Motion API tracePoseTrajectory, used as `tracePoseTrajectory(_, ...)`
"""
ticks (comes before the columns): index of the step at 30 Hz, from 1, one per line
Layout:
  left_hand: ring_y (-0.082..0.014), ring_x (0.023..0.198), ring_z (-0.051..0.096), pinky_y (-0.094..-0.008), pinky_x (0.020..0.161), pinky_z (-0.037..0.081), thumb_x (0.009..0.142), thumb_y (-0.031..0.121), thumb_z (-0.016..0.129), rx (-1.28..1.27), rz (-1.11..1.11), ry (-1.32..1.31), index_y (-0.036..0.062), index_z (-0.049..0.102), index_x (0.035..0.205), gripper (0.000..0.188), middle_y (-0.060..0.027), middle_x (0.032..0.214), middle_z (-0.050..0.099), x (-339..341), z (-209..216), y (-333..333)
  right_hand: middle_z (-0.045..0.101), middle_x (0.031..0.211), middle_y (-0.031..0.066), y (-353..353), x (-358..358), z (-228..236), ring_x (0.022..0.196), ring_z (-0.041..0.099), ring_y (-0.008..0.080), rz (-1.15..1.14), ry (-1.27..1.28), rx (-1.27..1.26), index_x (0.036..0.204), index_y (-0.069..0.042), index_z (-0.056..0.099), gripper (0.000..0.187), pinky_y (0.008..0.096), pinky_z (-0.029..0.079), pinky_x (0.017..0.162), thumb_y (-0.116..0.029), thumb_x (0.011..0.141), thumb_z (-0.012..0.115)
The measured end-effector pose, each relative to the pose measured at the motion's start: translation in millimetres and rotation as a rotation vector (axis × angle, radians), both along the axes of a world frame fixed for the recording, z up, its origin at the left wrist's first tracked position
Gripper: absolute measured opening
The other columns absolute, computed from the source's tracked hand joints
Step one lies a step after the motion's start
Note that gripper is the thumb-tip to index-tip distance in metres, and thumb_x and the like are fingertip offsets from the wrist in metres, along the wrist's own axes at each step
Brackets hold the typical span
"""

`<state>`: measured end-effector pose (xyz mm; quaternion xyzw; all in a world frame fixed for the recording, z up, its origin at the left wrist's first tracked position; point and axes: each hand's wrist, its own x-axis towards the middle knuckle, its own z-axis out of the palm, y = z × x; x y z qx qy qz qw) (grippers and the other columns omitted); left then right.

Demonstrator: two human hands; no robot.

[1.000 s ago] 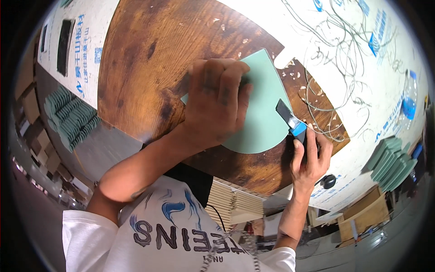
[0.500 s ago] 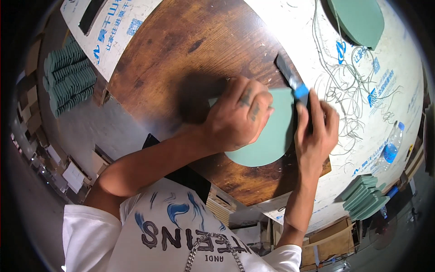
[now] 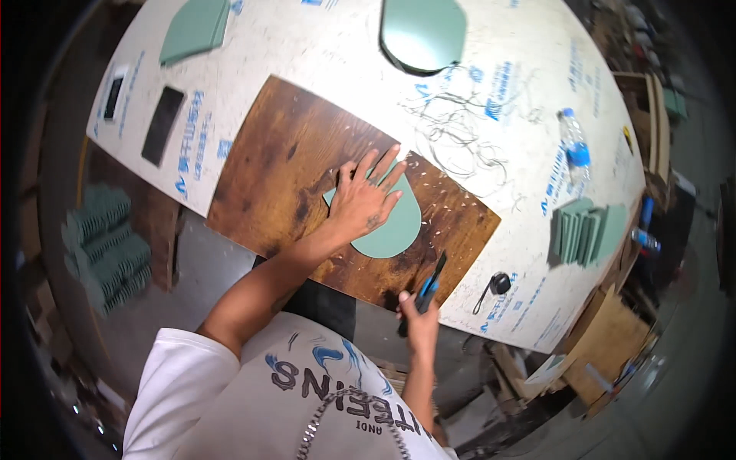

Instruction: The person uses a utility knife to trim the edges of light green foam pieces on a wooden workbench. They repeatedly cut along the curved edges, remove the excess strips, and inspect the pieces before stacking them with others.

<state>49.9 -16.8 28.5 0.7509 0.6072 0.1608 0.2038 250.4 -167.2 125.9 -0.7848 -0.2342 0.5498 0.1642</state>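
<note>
Head view: left hand, fingers spread wide, lies flat on a pale green round-ended sheet — this is on a brown wood-grain board. Right hand is closed around a black-and-blue knife — apart from the sheet.

Plain pale-green flat sheet with a rounded end on a brown wood-grain board mottled with darker streaks
The white worktop bears scattered blue printing; the slim hand-held cutter is black with bright blue parts. The upright thin flat pieces at right and the ribbed-looking stacks of flat pieces at lower left are muted green, the tangled thin strands greyish. A clear plastic bottle shows a blue cap and label. The white short-sleeved shirt carries blue swirls and dark lettering.
</note>
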Motion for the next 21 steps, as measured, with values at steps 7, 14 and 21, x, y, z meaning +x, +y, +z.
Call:
tracePoseTrajectory(7, -0.0449, 0.119, 0.046, -0.0521, 0.097, 0.043, 0.097, 0.028, 0.059, -0.185, -0.118, -0.084, -0.0109, 0.044, 0.133, 0.055, -0.0303, 0.139, 0.042, -17, 25, -49, 0.068, 0.098, 0.0157, -100, -116, -50, 0.093, 0.071, 0.0264, -0.869, 0.230, 0.268, 0.087, -0.003, 0.054, 0.019, 0.0389, 0.063, 0.076, -0.008, 0.093, 0.072)
tracePoseTrajectory(14, -0.0455, 0.091, 0.065, -0.0547, 0.079, 0.052, 0.095, 0.032, 0.065, -0.475, -0.365, -0.210, -0.0031, 0.062, 0.118, 0.043, -0.0279, 0.103, 0.065, -86, 10, -112, 0.053, 0.077, -0.0024, -113, -140, -95, 0.067, 0.051, 0.0104, -1.061, 0.052, 0.484, 0.082, -0.009, 0.054, 0.025, 0.0279, 0.044, 0.063, -0.002, 0.086, 0.078)
tracePoseTrajectory(21, -0.0094, 0.055, 0.052, -0.0253, 0.052, 0.042, 0.096, 0.026, 0.071, -1.410, -0.259, -0.778, 0.0002, 0.070, 0.100, 0.026, -0.0018, 0.069, 0.060, -102, 104, -76, 0.049, 0.083, -0.0041, -100, -127, 6, 0.075, 0.046, 0.0101, -1.030, -0.109, 0.795, 0.082, -0.009, 0.055, 0.021, 0.0279, 0.041, 0.071, -0.004, 0.088, 0.074)
